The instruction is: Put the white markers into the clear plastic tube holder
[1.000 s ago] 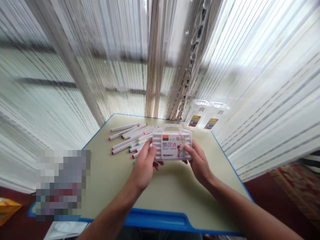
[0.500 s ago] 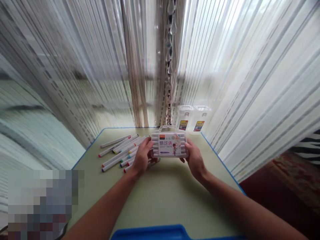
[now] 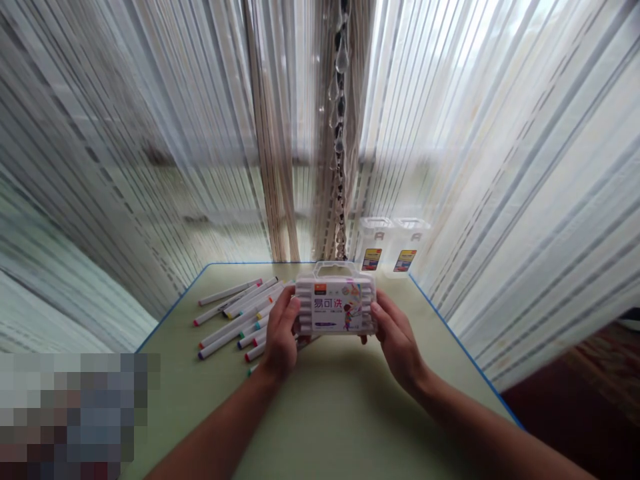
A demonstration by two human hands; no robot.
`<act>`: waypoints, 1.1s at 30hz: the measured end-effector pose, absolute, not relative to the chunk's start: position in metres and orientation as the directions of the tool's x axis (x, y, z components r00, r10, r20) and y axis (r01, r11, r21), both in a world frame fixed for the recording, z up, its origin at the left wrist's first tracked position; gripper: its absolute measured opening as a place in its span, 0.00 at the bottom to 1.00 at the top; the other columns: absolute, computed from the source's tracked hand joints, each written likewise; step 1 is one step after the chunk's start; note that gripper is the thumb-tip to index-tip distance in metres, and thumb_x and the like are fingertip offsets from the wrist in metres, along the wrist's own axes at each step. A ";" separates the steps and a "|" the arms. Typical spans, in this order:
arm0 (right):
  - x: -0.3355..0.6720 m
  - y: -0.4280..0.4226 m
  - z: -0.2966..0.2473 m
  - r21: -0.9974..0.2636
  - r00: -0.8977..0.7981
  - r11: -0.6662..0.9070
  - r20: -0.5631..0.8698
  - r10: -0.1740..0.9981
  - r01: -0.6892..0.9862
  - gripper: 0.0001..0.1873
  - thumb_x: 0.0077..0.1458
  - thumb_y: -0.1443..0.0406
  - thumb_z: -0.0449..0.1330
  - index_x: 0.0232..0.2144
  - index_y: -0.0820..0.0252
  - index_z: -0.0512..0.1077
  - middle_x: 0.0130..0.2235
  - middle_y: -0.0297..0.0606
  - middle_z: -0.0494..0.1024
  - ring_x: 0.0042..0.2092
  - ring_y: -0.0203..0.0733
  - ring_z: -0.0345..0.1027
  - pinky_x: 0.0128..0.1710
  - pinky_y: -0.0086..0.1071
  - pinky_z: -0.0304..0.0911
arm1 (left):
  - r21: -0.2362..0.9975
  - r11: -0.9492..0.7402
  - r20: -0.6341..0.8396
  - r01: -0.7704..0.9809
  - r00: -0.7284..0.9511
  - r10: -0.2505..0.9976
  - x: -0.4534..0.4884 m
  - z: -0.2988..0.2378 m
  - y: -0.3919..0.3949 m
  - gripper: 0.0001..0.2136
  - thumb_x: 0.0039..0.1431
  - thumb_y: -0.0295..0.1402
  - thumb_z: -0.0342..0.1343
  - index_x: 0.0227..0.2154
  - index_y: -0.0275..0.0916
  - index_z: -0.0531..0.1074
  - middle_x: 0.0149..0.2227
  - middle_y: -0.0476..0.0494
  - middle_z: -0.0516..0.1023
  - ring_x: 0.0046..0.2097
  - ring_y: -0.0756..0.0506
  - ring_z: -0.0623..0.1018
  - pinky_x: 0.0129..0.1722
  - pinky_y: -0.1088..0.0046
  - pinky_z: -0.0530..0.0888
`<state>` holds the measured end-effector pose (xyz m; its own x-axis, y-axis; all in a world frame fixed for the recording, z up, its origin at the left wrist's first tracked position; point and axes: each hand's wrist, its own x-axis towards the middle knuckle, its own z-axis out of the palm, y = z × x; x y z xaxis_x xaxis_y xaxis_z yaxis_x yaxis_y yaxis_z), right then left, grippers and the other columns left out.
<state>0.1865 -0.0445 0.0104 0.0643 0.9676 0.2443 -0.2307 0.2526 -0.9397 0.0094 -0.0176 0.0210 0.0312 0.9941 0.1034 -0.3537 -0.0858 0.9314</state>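
Note:
A clear plastic marker case (image 3: 336, 307) with a carry handle is held upright above the table, its printed label facing me. White marker barrels show through it on either side of the label. My left hand (image 3: 283, 330) grips its left end, thumb on the front. On the right end, my right hand (image 3: 397, 333) is closed the same way, with fingertips showing beneath the case. Loose white markers (image 3: 233, 327) with coloured ends lie in a spread pile left of the case, some partly hidden behind my left hand.
Two clear plastic containers (image 3: 370, 260) with handles and yellow-and-blue labels stand at the back right of the green table (image 3: 320, 413), which has a blue edge. String curtains (image 3: 200, 133) hang behind it, with a strand of clear beads in the middle. The lower left corner is pixelated.
Both hands have brought the marker case slightly closer to me, and it looks larger. The view has tilted a little, so the table and containers sit lower in the picture.

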 end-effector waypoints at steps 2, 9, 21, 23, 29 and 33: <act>0.187 -0.044 0.010 -0.940 0.067 0.262 0.253 0.965 -0.217 0.19 0.64 0.58 0.53 0.54 0.58 0.67 0.39 0.38 0.74 0.32 0.39 0.65 0.24 0.31 0.61 | 0.928 -0.101 0.120 -0.358 0.030 0.992 0.009 0.020 -0.017 0.16 0.57 0.45 0.56 0.41 0.40 0.66 0.25 0.53 0.73 0.18 0.53 0.69 0.13 0.80 0.62; 0.188 -0.043 0.008 -0.939 0.063 0.280 0.273 0.960 -0.198 0.20 0.64 0.58 0.53 0.54 0.59 0.68 0.37 0.37 0.74 0.30 0.37 0.61 0.23 0.30 0.60 | 0.919 -0.151 0.165 -0.363 0.007 0.986 0.009 0.019 -0.017 0.15 0.57 0.44 0.55 0.40 0.39 0.67 0.26 0.51 0.73 0.20 0.52 0.71 0.14 0.81 0.63; 0.188 -0.042 0.006 -0.929 0.074 0.263 0.252 0.965 -0.259 0.20 0.63 0.57 0.54 0.54 0.59 0.68 0.40 0.39 0.75 0.34 0.40 0.66 0.24 0.31 0.62 | 0.912 -0.174 0.191 -0.372 0.011 0.981 0.007 0.017 -0.014 0.16 0.58 0.46 0.55 0.40 0.39 0.69 0.24 0.52 0.72 0.19 0.53 0.69 0.13 0.81 0.63; 0.188 -0.042 0.007 -0.930 0.070 0.262 0.252 0.965 -0.258 0.21 0.63 0.56 0.54 0.54 0.60 0.68 0.40 0.40 0.75 0.34 0.40 0.67 0.23 0.30 0.62 | 0.914 -0.172 0.189 -0.367 0.011 0.982 0.006 0.016 -0.013 0.17 0.58 0.46 0.55 0.41 0.38 0.68 0.24 0.52 0.72 0.19 0.53 0.69 0.13 0.81 0.63; 0.187 -0.043 0.009 -0.946 0.093 0.269 0.256 0.962 -0.182 0.20 0.63 0.55 0.54 0.51 0.61 0.68 0.36 0.37 0.75 0.28 0.36 0.65 0.20 0.29 0.61 | 0.947 -0.150 0.164 -0.284 0.026 0.986 0.006 0.022 -0.014 0.16 0.56 0.47 0.54 0.38 0.39 0.68 0.24 0.52 0.71 0.18 0.52 0.69 0.12 0.80 0.65; 0.190 -0.044 0.010 -0.965 0.094 0.235 0.225 0.970 -0.118 0.19 0.61 0.52 0.55 0.45 0.60 0.69 0.32 0.34 0.75 0.24 0.35 0.63 0.18 0.28 0.59 | 0.973 -0.100 0.113 -0.207 0.052 0.992 0.005 0.021 -0.015 0.16 0.57 0.49 0.53 0.35 0.39 0.68 0.23 0.52 0.71 0.18 0.52 0.69 0.12 0.80 0.64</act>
